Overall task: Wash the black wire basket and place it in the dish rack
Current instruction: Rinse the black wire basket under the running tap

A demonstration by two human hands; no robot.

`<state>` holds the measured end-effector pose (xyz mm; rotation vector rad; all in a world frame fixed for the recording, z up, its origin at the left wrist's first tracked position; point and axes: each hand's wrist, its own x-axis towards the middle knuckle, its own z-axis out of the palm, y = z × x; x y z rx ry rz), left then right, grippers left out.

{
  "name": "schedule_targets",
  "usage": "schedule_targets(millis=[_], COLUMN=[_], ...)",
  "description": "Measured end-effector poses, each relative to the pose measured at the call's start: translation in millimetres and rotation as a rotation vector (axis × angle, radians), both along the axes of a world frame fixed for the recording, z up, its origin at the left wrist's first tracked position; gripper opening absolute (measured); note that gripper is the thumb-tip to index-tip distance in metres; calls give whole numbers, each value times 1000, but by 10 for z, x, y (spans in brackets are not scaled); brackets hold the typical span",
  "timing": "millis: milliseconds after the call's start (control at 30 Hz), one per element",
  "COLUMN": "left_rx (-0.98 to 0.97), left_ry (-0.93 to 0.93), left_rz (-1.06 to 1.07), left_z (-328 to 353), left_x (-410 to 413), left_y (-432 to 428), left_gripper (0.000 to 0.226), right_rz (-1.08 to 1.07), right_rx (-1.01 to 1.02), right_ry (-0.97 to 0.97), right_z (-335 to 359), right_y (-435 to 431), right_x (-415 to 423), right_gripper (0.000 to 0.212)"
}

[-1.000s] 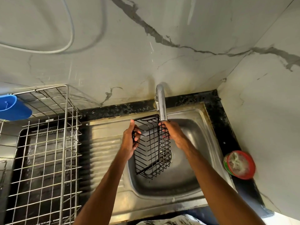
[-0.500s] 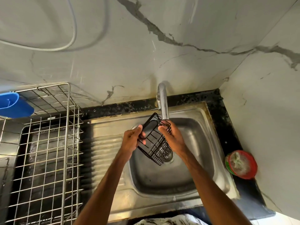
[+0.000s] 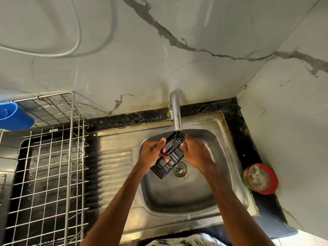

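The black wire basket (image 3: 171, 158) hangs tilted over the steel sink (image 3: 179, 197), its top end right under the faucet spout (image 3: 176, 114). My left hand (image 3: 153, 156) grips its left side, fingers curled through the wires. My right hand (image 3: 197, 153) holds the right side, with its fingertips hidden behind the basket. The silver dish rack (image 3: 48, 167) stands on the drainboard to the left. No water stream is visible from the spout.
A blue plastic cup (image 3: 13, 115) hangs at the rack's back left corner. A red-rimmed tub of soap paste (image 3: 260, 178) sits on the black counter right of the sink. The sink drain (image 3: 179, 169) lies just below the basket. Marble walls close in behind and to the right.
Both hands have turned the basket from an upright, open-faced position to a tilted, narrower one, and drawn closer together around it under the spout.
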<state>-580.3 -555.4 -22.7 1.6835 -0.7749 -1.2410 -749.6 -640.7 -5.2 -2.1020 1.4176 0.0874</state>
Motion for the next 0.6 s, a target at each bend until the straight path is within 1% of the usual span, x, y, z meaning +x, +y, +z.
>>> schedule_targets(millis=[33, 67, 100, 200, 233, 267, 300, 333, 400, 433, 533, 600], left_rx=[10, 10, 4, -68, -100, -138, -167, -192, -216, -220, -267, -263], left_ry=[-37, -79, -124, -247, -301, -368, -438, -511, -634, -670, -720, -669], left_rz=[-38, -74, -114, -288, -339, -382, -421, -459, -527, -549, -580, -559], left_z=[6, 24, 29, 13, -4, -31, -36, -45, -43, -40, -54, -62], left_x=[-32, -65, -95, -226, -276, -319, -357, -386, -411, -408, -370, -379], left_y=[-11, -18, -19, 27, 51, 69, 89, 108, 146, 173, 260, 355], left_gripper=[50, 50, 49, 47, 48, 49, 48, 46, 45, 46, 47, 46], right_rz=[-24, -92, -202, -426, -470, -513, -547, -558, -556, -540, -537, -553], right_rx=[68, 143, 234, 524, 645, 767, 871, 942, 1030, 1046, 1020, 970], right_ry=[-35, -91, -153, -226, -224, -226, -233, -237, -217, -209, -212, -211], right_z=[0, 34, -4, 43, 40, 74, 70, 47, 24, -13, 14, 30], right_y=[8, 13, -12, -165, -223, -262, -300, -335, -363, -364, -269, -179], right_x=[5, 2, -8, -84, -146, -205, -272, -345, -485, -528, -608, -653], right_gripper=[37, 36, 42, 77, 80, 70, 55, 47, 51, 52, 37, 31])
